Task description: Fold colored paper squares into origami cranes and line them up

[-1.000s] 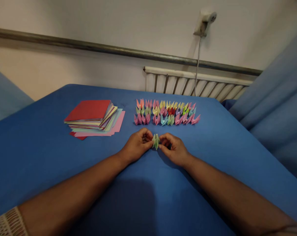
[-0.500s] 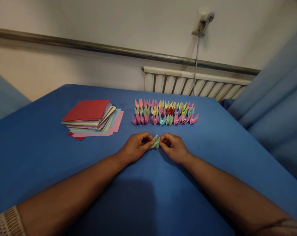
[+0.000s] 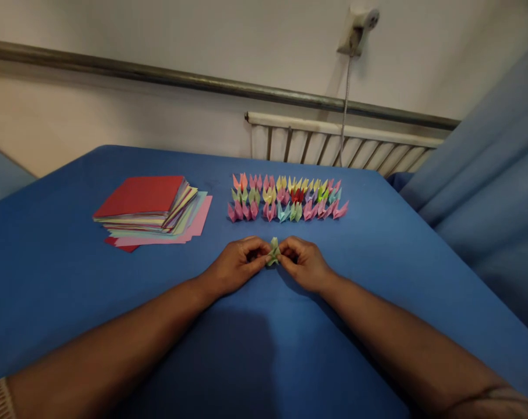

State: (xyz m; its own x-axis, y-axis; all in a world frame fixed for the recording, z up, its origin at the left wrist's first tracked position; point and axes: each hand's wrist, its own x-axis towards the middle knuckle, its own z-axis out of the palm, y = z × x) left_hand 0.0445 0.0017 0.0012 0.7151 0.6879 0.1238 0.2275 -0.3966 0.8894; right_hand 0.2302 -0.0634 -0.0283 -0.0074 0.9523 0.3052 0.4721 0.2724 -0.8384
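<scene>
A small light-green folded paper piece (image 3: 273, 252) sits between my two hands, low over the blue table (image 3: 377, 279). My left hand (image 3: 235, 265) pinches its left side with curled fingers. My right hand (image 3: 303, 262) pinches its right side the same way. Behind them stand rows of several finished folded paper figures (image 3: 287, 198) in pink, yellow, green and blue. A stack of coloured square paper sheets (image 3: 148, 209) with a red sheet on top lies to the left.
A metal rail (image 3: 159, 75) runs along the wall, with a white slatted frame (image 3: 342, 142) behind the table's far edge. A wall device with a cable (image 3: 353, 29) hangs above. Blue fabric (image 3: 486, 163) rises on the right.
The two hands have drawn closer together around the green paper piece, which looks narrower and more squeezed. The view has shifted slightly, with everything sliding a little left.
</scene>
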